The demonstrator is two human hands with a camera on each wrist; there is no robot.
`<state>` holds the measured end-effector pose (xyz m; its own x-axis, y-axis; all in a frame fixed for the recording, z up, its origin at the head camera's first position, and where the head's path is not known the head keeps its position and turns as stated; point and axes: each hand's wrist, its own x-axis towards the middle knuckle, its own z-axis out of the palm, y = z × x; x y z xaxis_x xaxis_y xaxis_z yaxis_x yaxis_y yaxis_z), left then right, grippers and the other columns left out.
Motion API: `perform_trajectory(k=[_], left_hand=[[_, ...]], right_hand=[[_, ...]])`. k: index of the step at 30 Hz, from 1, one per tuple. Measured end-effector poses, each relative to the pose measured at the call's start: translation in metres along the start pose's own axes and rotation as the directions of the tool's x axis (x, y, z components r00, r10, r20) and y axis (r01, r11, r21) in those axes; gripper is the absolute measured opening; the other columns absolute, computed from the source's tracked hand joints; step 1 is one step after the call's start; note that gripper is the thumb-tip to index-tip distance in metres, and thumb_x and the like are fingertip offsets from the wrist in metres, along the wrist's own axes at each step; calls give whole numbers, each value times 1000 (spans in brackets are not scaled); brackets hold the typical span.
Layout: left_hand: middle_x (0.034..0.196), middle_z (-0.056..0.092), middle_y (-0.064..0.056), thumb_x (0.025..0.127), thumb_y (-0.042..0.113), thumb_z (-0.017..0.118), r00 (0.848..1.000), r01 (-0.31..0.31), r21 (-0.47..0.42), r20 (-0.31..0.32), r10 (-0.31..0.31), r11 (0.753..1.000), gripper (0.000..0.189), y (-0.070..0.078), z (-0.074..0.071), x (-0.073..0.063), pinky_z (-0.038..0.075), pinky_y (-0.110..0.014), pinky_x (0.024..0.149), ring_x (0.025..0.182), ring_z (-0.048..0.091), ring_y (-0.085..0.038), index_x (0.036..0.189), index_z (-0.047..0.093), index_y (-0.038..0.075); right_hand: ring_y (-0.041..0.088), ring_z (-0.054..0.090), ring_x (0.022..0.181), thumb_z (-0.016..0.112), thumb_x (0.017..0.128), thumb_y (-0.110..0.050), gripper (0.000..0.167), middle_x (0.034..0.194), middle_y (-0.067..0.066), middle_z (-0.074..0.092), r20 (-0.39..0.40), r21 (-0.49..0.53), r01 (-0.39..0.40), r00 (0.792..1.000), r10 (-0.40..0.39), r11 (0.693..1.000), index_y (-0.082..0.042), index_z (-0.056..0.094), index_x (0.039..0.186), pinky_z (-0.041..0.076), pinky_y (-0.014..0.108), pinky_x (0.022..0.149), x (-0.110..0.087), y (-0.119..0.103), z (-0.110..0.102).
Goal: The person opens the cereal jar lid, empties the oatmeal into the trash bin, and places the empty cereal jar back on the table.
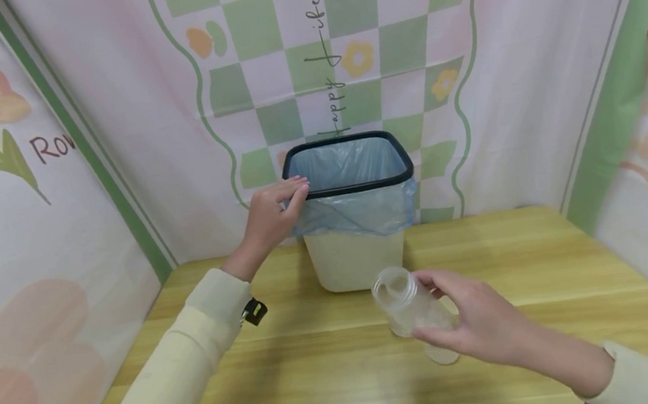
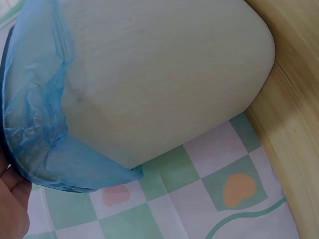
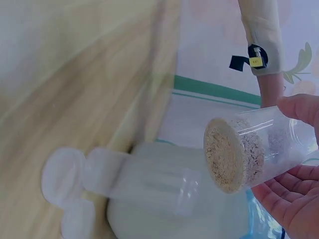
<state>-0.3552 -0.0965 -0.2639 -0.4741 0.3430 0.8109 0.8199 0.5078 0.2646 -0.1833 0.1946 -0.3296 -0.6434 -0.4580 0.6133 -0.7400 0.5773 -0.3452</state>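
My left hand (image 1: 274, 214) holds the rim of a cream trash bin (image 1: 356, 258) at its left front corner. The bin has a black rim ring (image 1: 358, 188) and a blue plastic bag (image 1: 355, 212) folded over its edge. In my right hand (image 1: 478, 317) is a clear plastic jar (image 3: 271, 144), gripped between thumb and fingers and tilted with its threaded mouth toward the bin. Pale brown flaky bits (image 3: 224, 157) cover the jar's bottom. Below it, a second clear jar (image 3: 149, 179) stands on the table, partly hidden in the head view.
Two round translucent lids, one large (image 3: 64, 177) and one smaller (image 3: 78, 221), lie on the wood-grain table (image 1: 318, 374) by the standing jar. A checkered cloth (image 1: 309, 59) hangs right behind the bin, with printed cloth on both sides.
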Motion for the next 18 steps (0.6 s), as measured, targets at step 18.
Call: perform_trajectory(k=[18], left_hand=[[105, 71, -11, 92, 13, 68, 1000, 8, 52, 8, -8, 999, 18, 0, 0, 3, 52, -36, 92, 106, 66, -21, 104, 75, 1]], right_hand=[[17, 64, 85, 89, 67, -13, 61, 104, 5, 67, -56, -102, 3, 998, -9, 995, 3, 58, 117, 56, 30, 74, 36, 19, -47]])
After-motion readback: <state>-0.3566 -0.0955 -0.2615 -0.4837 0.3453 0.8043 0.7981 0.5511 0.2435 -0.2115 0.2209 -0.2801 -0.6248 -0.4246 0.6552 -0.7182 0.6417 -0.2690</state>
